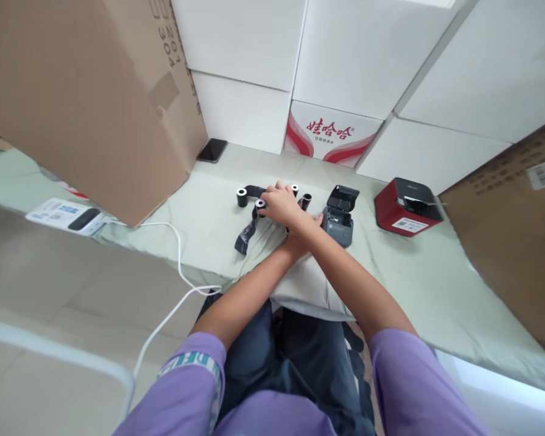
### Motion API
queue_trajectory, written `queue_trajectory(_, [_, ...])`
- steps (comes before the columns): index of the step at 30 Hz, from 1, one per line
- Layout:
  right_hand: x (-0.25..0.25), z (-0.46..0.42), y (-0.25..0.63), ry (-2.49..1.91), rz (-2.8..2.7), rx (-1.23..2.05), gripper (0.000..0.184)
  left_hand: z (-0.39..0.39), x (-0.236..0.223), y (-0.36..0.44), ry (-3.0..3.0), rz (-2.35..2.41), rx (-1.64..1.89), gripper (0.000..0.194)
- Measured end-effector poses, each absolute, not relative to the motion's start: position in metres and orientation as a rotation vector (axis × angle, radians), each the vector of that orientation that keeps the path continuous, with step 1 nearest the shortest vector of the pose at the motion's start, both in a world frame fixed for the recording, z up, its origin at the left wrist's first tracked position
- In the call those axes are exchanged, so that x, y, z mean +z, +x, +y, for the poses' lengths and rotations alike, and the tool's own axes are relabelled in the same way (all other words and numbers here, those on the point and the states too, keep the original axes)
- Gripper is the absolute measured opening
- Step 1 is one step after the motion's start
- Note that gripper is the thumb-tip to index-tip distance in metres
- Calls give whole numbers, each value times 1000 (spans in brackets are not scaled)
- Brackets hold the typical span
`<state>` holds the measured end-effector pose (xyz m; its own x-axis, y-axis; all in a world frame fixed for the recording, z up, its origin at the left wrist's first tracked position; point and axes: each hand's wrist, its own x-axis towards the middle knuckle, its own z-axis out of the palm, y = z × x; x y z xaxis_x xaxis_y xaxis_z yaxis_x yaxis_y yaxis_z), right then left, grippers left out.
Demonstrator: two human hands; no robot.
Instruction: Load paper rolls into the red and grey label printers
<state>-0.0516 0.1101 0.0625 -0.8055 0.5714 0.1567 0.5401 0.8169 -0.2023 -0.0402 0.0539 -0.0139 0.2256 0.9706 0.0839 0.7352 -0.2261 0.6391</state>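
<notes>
My two forearms cross over the table. My right hand (280,204) reaches across to the left, its fingers bent around a small roll of black ribbon (260,206) with a white core. Under my right wrist lies my left hand (303,235), mostly covered; one fingertip shows beside a small dark grey printer (338,226) whose lid stands up. What the left hand holds, if anything, is hidden. Another black ribbon roll (241,197) stands further left, and a dark roll (306,200) leans behind my hands. A loose black ribbon strip (245,238) trails toward the table's front.
A red and black device (407,207) stands on the right. Large cardboard boxes (91,103) flank both sides, and white boxes (333,134) line the back. A phone (212,150) lies behind. A white cable (179,248) hangs over the front edge of the cloth-covered table (200,200).
</notes>
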Motion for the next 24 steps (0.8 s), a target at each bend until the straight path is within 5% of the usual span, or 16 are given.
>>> queue_trajectory(4, [64, 101, -32, -626, -2489, 805, 34, 52, -9, -38, 2087, 1622, 602, 64])
queue_trajectory(7, [78, 90, 7, -499, -2139, 1277, 49, 49, -6, -37, 2101, 1661, 674, 82])
queue_trajectory(10, [93, 82, 56, -556, -1923, 1434, 66, 51, -6, -37, 2144, 1611, 692, 91])
queue_trajectory(13, [106, 83, 108, -704, -1855, 1358, 77, 56, -7, -36, 2148, 1568, 677, 90])
queue_trajectory(17, [111, 103, 166, -1012, -1968, 836, 50, 58, -5, -35, 2088, 1591, 647, 115])
queue_trajectory(24, [83, 141, 180, -1147, -2310, 366, 42, 56, -5, -35, 2094, 1604, 647, 109])
